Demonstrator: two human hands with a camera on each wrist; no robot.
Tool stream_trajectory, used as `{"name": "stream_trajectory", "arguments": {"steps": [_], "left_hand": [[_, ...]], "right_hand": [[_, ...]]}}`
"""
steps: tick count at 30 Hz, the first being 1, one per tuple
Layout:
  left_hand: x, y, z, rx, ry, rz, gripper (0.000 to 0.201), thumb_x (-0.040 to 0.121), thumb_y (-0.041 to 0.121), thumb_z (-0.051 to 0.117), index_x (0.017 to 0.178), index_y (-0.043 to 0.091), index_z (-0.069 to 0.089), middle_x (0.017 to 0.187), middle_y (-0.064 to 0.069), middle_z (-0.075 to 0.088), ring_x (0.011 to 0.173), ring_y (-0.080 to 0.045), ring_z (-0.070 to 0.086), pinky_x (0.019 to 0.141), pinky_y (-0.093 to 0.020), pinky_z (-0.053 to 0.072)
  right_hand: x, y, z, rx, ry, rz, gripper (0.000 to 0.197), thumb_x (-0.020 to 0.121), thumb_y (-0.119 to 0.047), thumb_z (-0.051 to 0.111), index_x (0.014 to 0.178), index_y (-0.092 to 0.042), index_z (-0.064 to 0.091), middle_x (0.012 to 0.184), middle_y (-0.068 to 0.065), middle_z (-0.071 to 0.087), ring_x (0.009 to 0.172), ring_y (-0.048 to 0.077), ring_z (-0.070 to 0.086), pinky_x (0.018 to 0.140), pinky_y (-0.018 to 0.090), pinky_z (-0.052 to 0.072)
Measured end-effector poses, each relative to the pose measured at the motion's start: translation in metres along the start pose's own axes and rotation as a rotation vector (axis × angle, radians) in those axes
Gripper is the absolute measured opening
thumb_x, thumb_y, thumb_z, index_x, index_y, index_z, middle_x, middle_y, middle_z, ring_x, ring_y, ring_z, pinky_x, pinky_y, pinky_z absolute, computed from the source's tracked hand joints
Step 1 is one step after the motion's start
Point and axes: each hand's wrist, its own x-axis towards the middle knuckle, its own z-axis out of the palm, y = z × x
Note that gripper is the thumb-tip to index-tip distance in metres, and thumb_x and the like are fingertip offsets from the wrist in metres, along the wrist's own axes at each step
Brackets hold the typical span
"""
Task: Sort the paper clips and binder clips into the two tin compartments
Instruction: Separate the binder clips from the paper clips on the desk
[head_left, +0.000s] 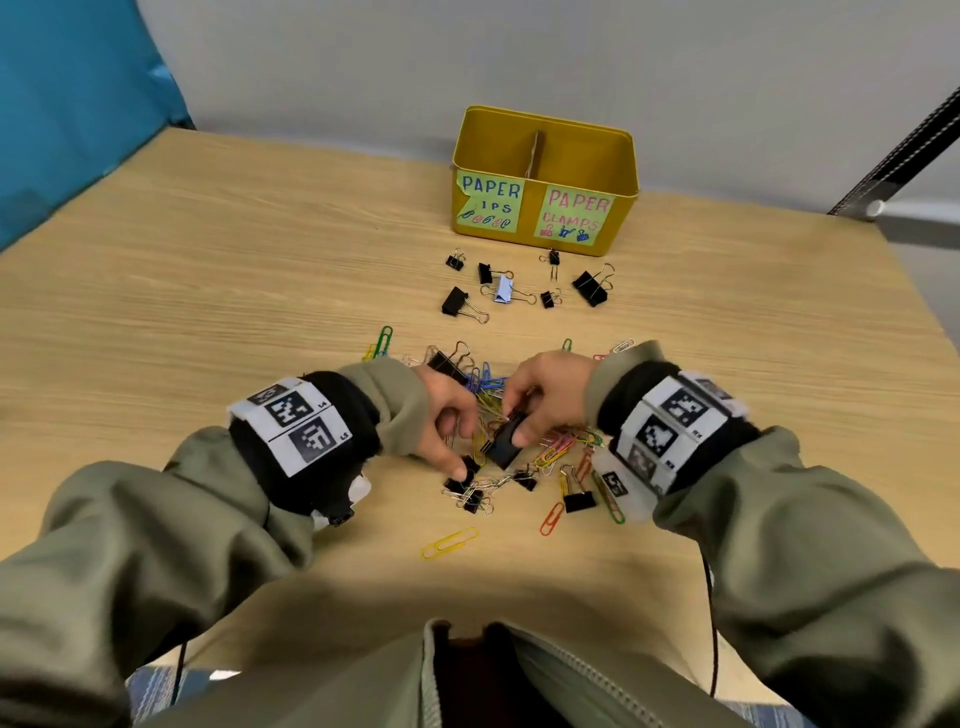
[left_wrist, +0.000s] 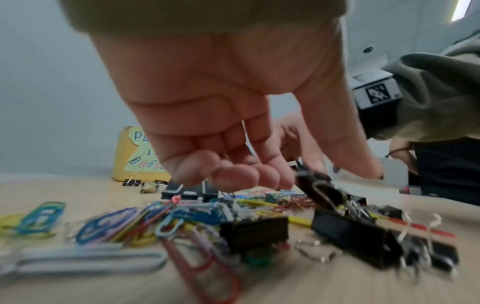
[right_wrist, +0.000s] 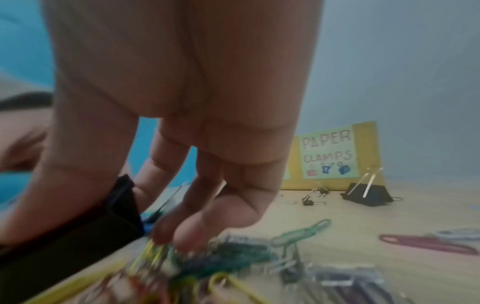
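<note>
Desk (head_left: 208, 260)'s near edge.
Right hand (head_left: 545, 395) is pinching a large black metal binder clip (head_left: 501, 447); left hand (head_left: 441, 410) is hanging loosely curled, empty.

Binder clips (head_left: 455, 300) lie on the table (head_left: 208, 260) before the tin (head_left: 625, 208), the mixed pile (head_left: 485, 382) before them.

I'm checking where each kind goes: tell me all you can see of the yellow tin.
The yellow rectangular metal-looking tin stands upright and open-topped on the pale wooden table, near the wall. A brown cardboard-like divider splits it in two. On its front, a green paper label at left reads PAPER ..IPS, its corner torn; a green paper label at right reads PAPER CLAMPS. Its contents are hidden. Small black binder clips lie just before it.
</note>
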Motion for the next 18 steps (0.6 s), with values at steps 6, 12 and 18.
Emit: {"name": "stream_trajectory", "arguments": {"steps": [6, 12, 18], "left_hand": [[0.002, -0.005, 0.008, -0.039, -0.002, -0.004, 0.025, 0.084, 0.018, 0.065, 0.107, 0.012, 0.068, 0.085, 0.006, 0.058, 0.082, -0.006, 0.053, 0.072, -0.012, 0.042], [0.001, -0.009, -0.009, -0.281, 0.04, -0.045, 0.015, 0.086, 0.013, 0.062, 0.1, 0.014, 0.069, 0.073, 0.009, 0.062, 0.06, -0.005, 0.057, 0.073, -0.021, 0.052], [0.01, -0.023, -0.036, -0.57, 0.5, -0.15, 0.035, 0.085, 0.014, 0.064, 0.12, 0.012, 0.061, 0.093, 0.0, 0.065, 0.072, -0.003, 0.062, 0.072, -0.013, 0.052]], "right_hand": [[0.019, 0.025, -0.021, 0.558, 0.283, 0.03, 0.018, 0.093, -0.009, 0.052, 0.11, -0.01, 0.058, 0.072, -0.001, 0.056, 0.048, 0.001, 0.057, 0.043, 0.014, 0.045], [0.047, 0.031, -0.017, 0.574, 0.499, 0.275, 0.03, 0.091, -0.011, 0.053, 0.121, -0.015, 0.059, 0.116, 0.008, 0.059, 0.097, 0.022, 0.059, 0.097, 0.043, 0.05], [0.04, 0.006, -0.013, 0.245, 0.538, 0.236, 0.033, 0.09, -0.018, 0.052, 0.121, -0.03, 0.055, 0.13, 0.002, 0.048, 0.124, 0.024, 0.047, 0.111, 0.056, 0.028]]}}
